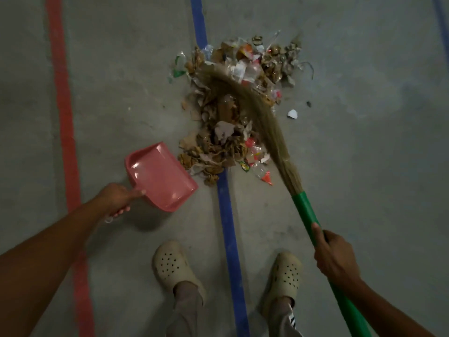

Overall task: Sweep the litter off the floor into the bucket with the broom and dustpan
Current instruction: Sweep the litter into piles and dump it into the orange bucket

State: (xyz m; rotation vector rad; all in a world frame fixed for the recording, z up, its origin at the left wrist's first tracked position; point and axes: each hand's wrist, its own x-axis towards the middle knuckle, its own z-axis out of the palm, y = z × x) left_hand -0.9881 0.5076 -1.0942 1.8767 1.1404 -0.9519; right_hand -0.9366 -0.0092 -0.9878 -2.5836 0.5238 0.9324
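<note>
A heap of litter (pixel 233 110), torn brown paper, clear plastic and red scraps, lies on the concrete floor ahead of my feet. My right hand (pixel 334 255) grips the green handle of the broom (pixel 305 210). Its straw bristles (pixel 257 103) curve up and left across the heap. My left hand (pixel 116 199) grips the handle of the pink dustpan (pixel 161 175). The empty pan rests beside the heap's lower left edge, its mouth turned toward the litter. No bucket is in view.
A blue tape line (pixel 228 227) runs down the floor under the heap and between my two beige clogs (pixel 171 265). A red tape line (pixel 65 117) runs along the left. A white scrap (pixel 292 114) lies alone right of the heap.
</note>
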